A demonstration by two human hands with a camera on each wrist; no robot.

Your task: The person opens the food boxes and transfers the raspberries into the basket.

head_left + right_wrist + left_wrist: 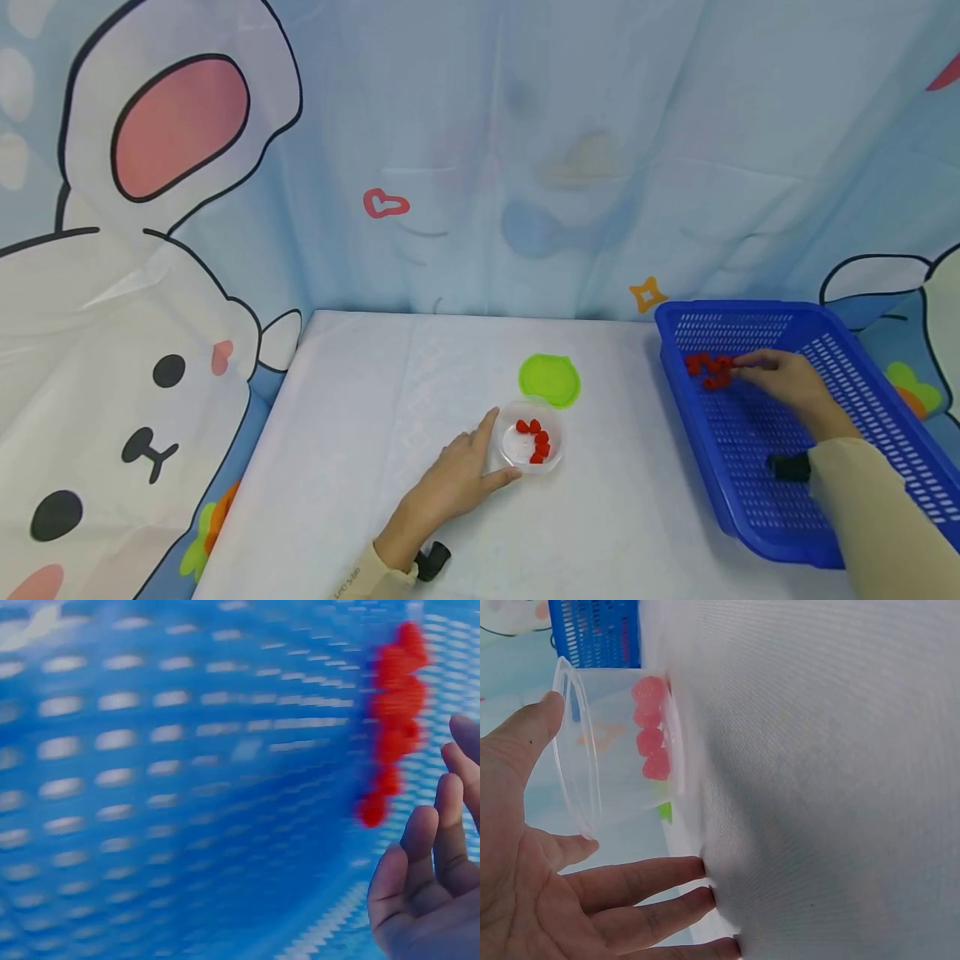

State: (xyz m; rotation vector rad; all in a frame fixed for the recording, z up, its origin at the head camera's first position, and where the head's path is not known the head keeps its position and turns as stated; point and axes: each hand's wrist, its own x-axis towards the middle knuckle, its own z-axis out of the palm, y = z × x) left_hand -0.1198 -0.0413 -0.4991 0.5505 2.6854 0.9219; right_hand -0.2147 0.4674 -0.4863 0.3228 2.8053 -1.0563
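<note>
My left hand (453, 479) holds a small clear plastic cup (505, 450) on the white table. Its thumb and index finger rest on the rim, and the other fingertips touch the cloth in the left wrist view. Several small red berry-shaped pieces (542, 437) lie at the cup's bottom. Inside the blue basket (701, 475), my right hand (787, 383) reaches toward a cluster of red pieces (708, 372). In the right wrist view its fingers are loosely bent, a little apart from the cluster (397, 705), with nothing seen between them.
A bright green lid (549, 380) lies just behind the cup. The basket stands at the table's right side. Behind the white-covered table (360, 417) hangs a blue cartoon-printed curtain (465, 125).
</note>
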